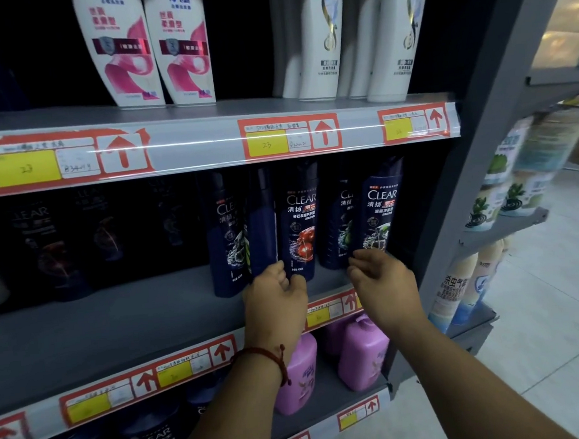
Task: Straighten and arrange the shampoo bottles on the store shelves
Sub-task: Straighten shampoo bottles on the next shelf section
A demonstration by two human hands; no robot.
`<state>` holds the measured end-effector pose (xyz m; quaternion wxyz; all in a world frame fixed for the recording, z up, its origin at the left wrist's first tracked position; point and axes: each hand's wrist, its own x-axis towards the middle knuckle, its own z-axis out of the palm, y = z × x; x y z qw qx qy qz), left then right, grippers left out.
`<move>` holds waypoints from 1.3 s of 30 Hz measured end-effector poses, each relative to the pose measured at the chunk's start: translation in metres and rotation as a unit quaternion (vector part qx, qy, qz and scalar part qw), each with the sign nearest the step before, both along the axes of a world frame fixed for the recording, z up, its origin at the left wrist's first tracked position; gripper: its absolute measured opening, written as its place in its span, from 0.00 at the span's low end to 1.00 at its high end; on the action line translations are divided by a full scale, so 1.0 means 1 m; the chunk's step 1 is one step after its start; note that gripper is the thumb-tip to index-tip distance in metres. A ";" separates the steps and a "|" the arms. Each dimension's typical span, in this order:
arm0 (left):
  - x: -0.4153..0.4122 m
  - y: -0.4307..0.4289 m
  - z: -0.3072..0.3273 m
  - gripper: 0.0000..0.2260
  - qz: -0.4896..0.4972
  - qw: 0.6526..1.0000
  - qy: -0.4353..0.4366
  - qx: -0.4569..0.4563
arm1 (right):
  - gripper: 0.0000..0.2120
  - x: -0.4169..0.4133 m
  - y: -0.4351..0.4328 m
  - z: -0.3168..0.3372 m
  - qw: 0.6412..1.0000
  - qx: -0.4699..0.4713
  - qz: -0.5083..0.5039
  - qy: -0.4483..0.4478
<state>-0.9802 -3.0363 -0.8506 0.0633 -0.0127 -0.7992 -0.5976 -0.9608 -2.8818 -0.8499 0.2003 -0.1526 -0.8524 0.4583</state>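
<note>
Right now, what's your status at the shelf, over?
Left hand at base of sideways bottle; right hand at base of rightmost CLEAR bottle; grips unclear. Cherry CLEAR bottle close alongside.

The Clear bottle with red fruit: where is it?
The bottle stands on the middle shelf in the head view, right of centre; the left hand holds its base.

The dark blue bottles (300,225) are glossy plastic with slick printed labels, and the white bottles (119,49) above have the same smooth shine. The purple jugs (362,352) look like duller, satin plastic. The grey shelf (116,323) appears to be matt painted metal, fronted by a clear, reflective plastic strip (188,144) over paper price tags (22,167). A red wrist cord (274,357) looks braided. The floor (547,303) is smooth with a slight sheen.
</note>
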 end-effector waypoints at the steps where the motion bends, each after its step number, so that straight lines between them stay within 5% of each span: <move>1: 0.000 0.000 -0.001 0.21 0.000 1.000 0.001 0.001 | 0.17 0.000 0.002 0.000 1.000 -0.004 -0.001 -0.004; 18: -0.005 0.004 -0.012 0.20 0.012 0.998 0.058 0.015 | 0.24 -0.036 -0.029 -0.007 0.976 -0.197 0.098 0.003; 39: 0.009 -0.019 -0.010 0.18 -0.008 0.998 0.012 0.064 | 0.25 -0.010 -0.031 0.001 0.962 -0.256 0.093 0.004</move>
